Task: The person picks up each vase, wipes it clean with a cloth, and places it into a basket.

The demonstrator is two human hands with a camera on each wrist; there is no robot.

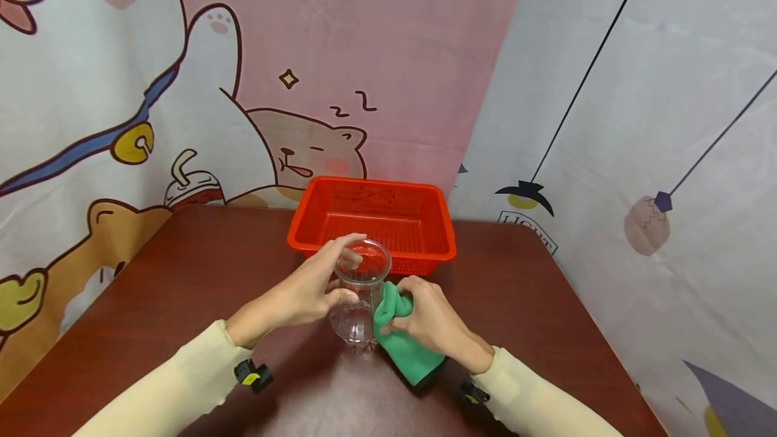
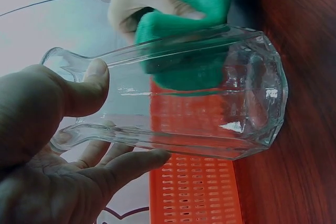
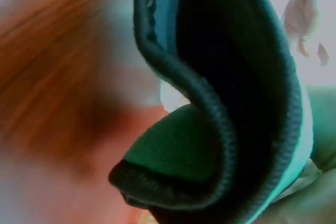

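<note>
A clear glass vase [image 1: 353, 324] with a flared rim and a faceted body stands upright over the middle of the table. My left hand [image 1: 297, 294] grips it around the neck, thumb on the near side and fingers on the far side. In my right hand [image 1: 429, 315] is a bunched green cloth [image 1: 413, 357], pinched between thumb and fingers against the vase's right side. The left wrist view shows the cloth [image 2: 184, 59] lying along the vase's wall. Folded cloth [image 3: 173, 145] with a dark stitched edge fills much of the right wrist view.
Behind the vase, a red plastic basket [image 1: 434, 259] with slotted walls sits at the table's far edge. The dark reddish-brown table [image 1: 212, 255] reaches to a cartoon-printed curtain [image 1: 388, 52] at the back and sides.
</note>
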